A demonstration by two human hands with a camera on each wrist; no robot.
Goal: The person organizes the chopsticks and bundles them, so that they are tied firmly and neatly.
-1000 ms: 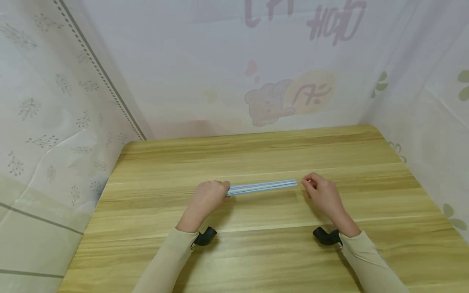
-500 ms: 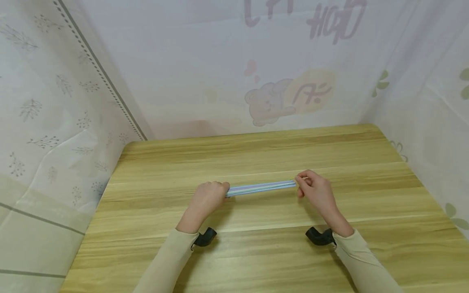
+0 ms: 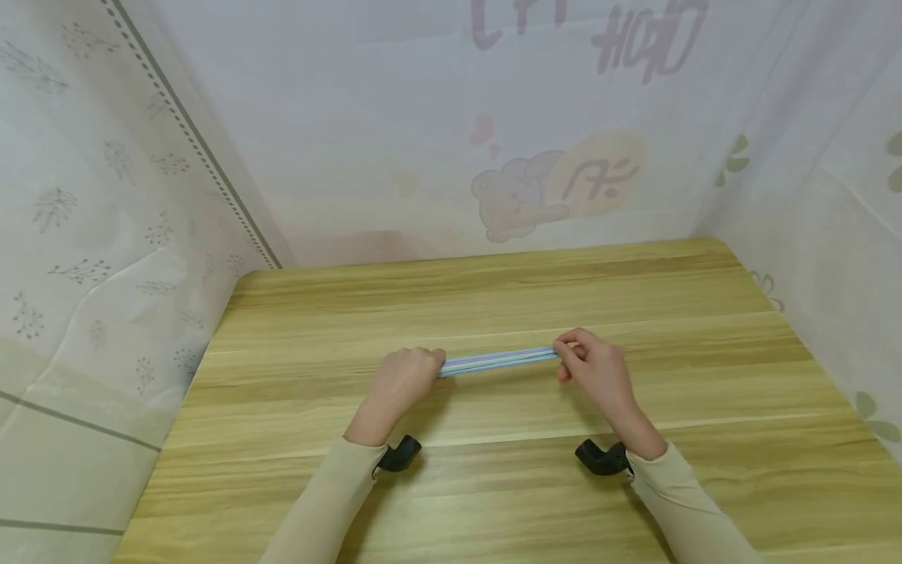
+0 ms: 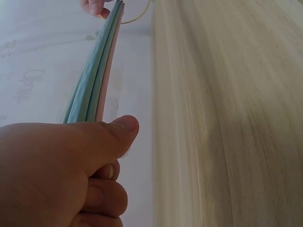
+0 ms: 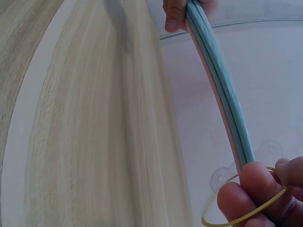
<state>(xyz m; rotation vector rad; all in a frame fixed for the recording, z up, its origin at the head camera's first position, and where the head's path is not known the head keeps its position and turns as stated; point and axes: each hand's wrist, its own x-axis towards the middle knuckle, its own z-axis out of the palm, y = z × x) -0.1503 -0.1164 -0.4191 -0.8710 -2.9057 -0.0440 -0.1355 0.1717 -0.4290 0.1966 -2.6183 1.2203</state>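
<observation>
My left hand [image 3: 405, 380] grips one end of a bundle of slim pastel chopsticks [image 3: 500, 361], its thumb along the top in the left wrist view. The bundle is held over the table, pointing right, and narrows toward its far end. Teal and pink sides of the chopsticks [image 5: 220, 80] show in the right wrist view. At the narrow end, my right hand [image 3: 595, 372] pinches a yellow rubber band [image 5: 258, 209], which loops round its fingers. The right fingers cover the tips of the chopsticks, and the band's loop overlaps that end.
Both hands are above a wood-grain table [image 3: 451, 501]. Printed cloth [image 3: 387, 141] hangs behind the table and along both sides. A black curved mount [image 3: 400, 454] sits at the left wrist, and a similar black mount [image 3: 602, 457] at the right.
My right hand has moved left from beyond the chopstick tips until its fingers overlap them. The left hand and the bundle have stayed almost still.
</observation>
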